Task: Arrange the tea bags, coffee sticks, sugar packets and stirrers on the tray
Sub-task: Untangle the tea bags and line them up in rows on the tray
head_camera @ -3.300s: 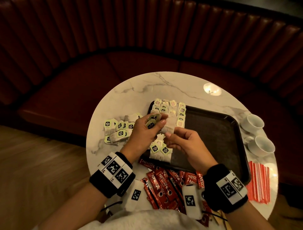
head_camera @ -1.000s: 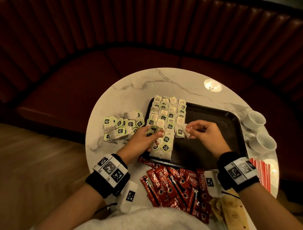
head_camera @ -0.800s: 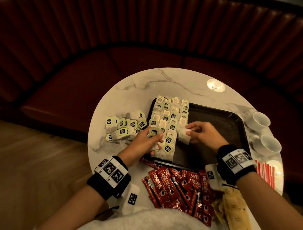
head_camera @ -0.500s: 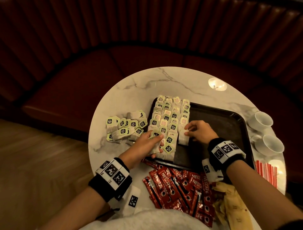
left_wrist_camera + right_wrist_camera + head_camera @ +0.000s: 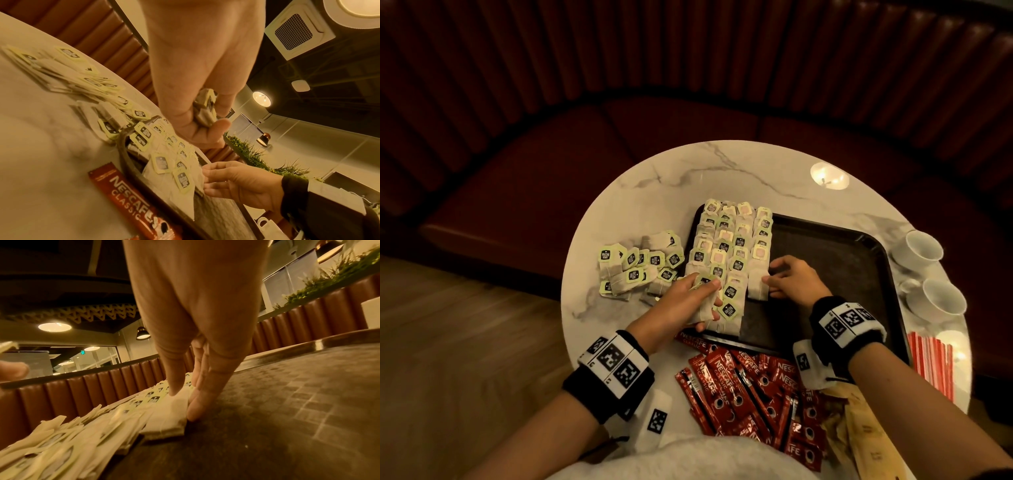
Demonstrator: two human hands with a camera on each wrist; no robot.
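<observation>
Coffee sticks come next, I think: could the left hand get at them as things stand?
Probably not yet: the coffee sticks lie uncovered just beside the left hand, but it still grips a bunch of tea bags.

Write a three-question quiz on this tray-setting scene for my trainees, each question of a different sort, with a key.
1. True or false: the coffee sticks already lie on the tray.
2. Multiple choice: what does the left hand hold? A) a cup B) tea bags C) stirrers
3. Fill in: the right hand has its fingers on a tea bag at the near end of the ____ most column of tea bags on the tray.

Key: 1 false, they lie on the table in front of the tray; 2 B; 3 right.
</observation>
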